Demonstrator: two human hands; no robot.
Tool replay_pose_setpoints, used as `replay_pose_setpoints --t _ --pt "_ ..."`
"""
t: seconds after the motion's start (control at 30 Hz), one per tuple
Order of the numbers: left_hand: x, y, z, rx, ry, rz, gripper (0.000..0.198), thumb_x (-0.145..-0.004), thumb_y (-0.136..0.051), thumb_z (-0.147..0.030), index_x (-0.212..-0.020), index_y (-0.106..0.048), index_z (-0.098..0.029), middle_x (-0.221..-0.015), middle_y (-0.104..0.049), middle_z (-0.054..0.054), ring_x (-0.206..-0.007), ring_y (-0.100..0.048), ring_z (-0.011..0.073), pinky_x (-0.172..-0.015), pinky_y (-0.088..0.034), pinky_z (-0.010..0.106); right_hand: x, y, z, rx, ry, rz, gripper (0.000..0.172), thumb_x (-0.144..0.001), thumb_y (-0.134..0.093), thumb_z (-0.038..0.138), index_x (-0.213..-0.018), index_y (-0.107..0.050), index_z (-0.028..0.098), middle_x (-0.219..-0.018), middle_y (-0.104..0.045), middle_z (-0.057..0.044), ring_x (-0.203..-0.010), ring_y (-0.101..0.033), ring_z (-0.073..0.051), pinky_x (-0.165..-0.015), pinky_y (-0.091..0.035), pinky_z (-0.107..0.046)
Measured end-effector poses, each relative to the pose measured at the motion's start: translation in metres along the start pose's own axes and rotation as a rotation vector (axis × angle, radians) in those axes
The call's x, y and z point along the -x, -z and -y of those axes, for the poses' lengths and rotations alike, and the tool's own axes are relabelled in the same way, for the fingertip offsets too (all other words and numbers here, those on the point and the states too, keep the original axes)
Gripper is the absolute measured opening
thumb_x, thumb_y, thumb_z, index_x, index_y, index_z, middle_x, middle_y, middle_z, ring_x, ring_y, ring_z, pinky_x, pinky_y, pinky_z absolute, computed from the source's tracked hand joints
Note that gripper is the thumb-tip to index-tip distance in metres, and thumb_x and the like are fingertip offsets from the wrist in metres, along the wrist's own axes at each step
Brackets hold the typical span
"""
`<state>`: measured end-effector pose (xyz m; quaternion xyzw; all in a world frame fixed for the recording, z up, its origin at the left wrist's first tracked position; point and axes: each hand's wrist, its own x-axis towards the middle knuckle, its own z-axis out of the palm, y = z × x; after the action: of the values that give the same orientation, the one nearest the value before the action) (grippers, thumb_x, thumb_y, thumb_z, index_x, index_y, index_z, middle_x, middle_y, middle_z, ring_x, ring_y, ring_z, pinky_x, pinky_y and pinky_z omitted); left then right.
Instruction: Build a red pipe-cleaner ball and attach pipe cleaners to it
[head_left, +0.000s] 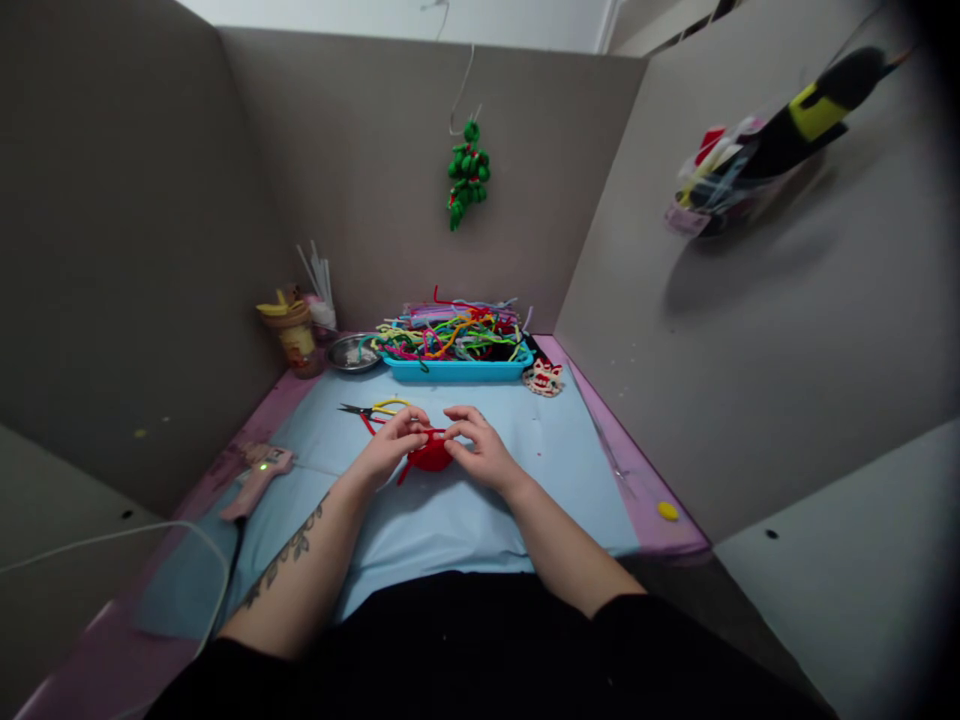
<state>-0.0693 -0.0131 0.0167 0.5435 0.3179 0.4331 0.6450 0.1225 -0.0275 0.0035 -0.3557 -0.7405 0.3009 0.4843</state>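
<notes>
Both hands meet over a red pipe-cleaner piece (430,455) that rests on the light blue mat (465,520), well in front of the blue tray (450,370). The left hand (394,445) pinches the piece's left side with fingers curled around it; the right hand (480,445) closes thumb and fingertips on its upper right edge. A loose red stem trails from the piece toward the left forearm.

Just behind the left hand, between it and the blue tray, lie small scissors (356,410) and a yellow pipe cleaner (390,405). The tray itself is heaped with pipe cleaners in many colours (450,330). Left of the tray sits a round metal dish (352,352), and further left a cup (296,335) holding yellow bits, with white sticks (319,275) behind it. Just right of the tray stands a small red-and-white figure (544,378). Above the tray a green beaded ornament (467,175) hangs on a wire hook. Far left of the tray, near the mat's edge, a pink glue gun (259,478) lies with a green light on and a white cable (112,540) running off. A yellow blob (667,510) lies on the pink border, to the tray's right and nearer the person
</notes>
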Motion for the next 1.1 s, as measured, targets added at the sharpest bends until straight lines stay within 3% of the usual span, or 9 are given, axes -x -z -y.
replay_pose_setpoints --t 0.13,0.27,0.4,0.57,0.87,1.0,1.1 --pt "-0.001 -0.001 -0.001 -0.158 -0.102 -0.071 0.023 -0.071 -0.07 -0.031 -0.084 -0.057 -0.018 -0.08 -0.064 0.001 -0.073 -0.059 0.0144 -0.068 -0.044 0.025 -0.001 -0.001 0.0 -0.004 -0.021 -0.041 0.007 -0.08 -0.059 0.02 -0.076 -0.065 0.021 -0.116 -0.055 -0.009 -0.112 -0.054 -0.021 -0.1 -0.039 -0.038" --pt "0.001 -0.002 -0.006 -0.582 -0.314 -0.167 0.021 -0.081 -0.06 -0.036 -0.09 -0.067 -0.018 -0.098 -0.068 0.007 -0.094 -0.059 0.0206 -0.082 -0.044 0.032 -0.001 -0.005 -0.002 0.049 -0.013 -0.126 0.009 -0.082 -0.057 0.02 -0.076 -0.063 0.021 -0.109 -0.057 -0.008 -0.106 -0.057 -0.019 -0.095 -0.043 -0.036" --pt "0.002 -0.004 -0.005 -0.914 -0.497 -0.089 0.016 -0.082 -0.06 -0.031 -0.086 -0.07 -0.019 -0.08 -0.07 0.005 -0.08 -0.059 0.0192 -0.082 -0.042 0.035 0.001 -0.01 -0.005 0.099 0.04 -0.125 0.009 -0.084 -0.056 0.02 -0.08 -0.063 0.02 -0.106 -0.059 -0.009 -0.102 -0.058 -0.019 -0.093 -0.045 -0.037" --pt "0.001 -0.006 -0.004 -0.976 -0.514 -0.123 0.019 -0.086 -0.055 -0.03 -0.08 -0.07 -0.019 -0.073 -0.07 0.003 -0.072 -0.058 0.0174 -0.076 -0.042 0.033 0.002 -0.013 -0.007 0.118 0.082 -0.127 0.01 -0.081 -0.058 0.016 -0.086 -0.064 0.021 -0.108 -0.059 -0.009 -0.104 -0.059 -0.02 -0.09 -0.048 -0.036" --pt "0.0 -0.004 -0.001 -1.058 -0.505 -0.107 0.024 -0.088 -0.051 -0.03 -0.074 -0.066 -0.018 -0.069 -0.066 0.002 -0.069 -0.055 0.0161 -0.071 -0.04 0.031 0.002 -0.014 -0.005 0.148 0.115 -0.109 0.01 -0.082 -0.053 0.014 -0.079 -0.06 0.02 -0.104 -0.059 -0.009 -0.103 -0.058 -0.02 -0.09 -0.047 -0.037" --pt "0.0 -0.003 -0.001 -1.2 -0.597 -0.117 0.021 -0.087 -0.054 -0.029 -0.074 -0.066 -0.019 -0.072 -0.066 0.003 -0.074 -0.054 0.0178 -0.075 -0.037 0.034 0.001 -0.014 -0.004 0.113 0.066 -0.098 0.011 -0.082 -0.052 0.015 -0.077 -0.059 0.02 -0.103 -0.057 -0.008 -0.102 -0.056 -0.02 -0.093 -0.043 -0.037" --pt "0.004 -0.005 -0.002 -1.332 -0.761 -0.17 0.017 -0.087 -0.057 -0.028 -0.077 -0.068 -0.022 -0.076 -0.068 0.003 -0.083 -0.055 0.0196 -0.084 -0.032 0.038 -0.001 -0.013 -0.005 -0.017 -0.063 -0.092 0.01 -0.079 -0.054 0.018 -0.071 -0.059 0.02 -0.102 -0.055 -0.007 -0.098 -0.055 -0.02 -0.087 -0.044 -0.035"
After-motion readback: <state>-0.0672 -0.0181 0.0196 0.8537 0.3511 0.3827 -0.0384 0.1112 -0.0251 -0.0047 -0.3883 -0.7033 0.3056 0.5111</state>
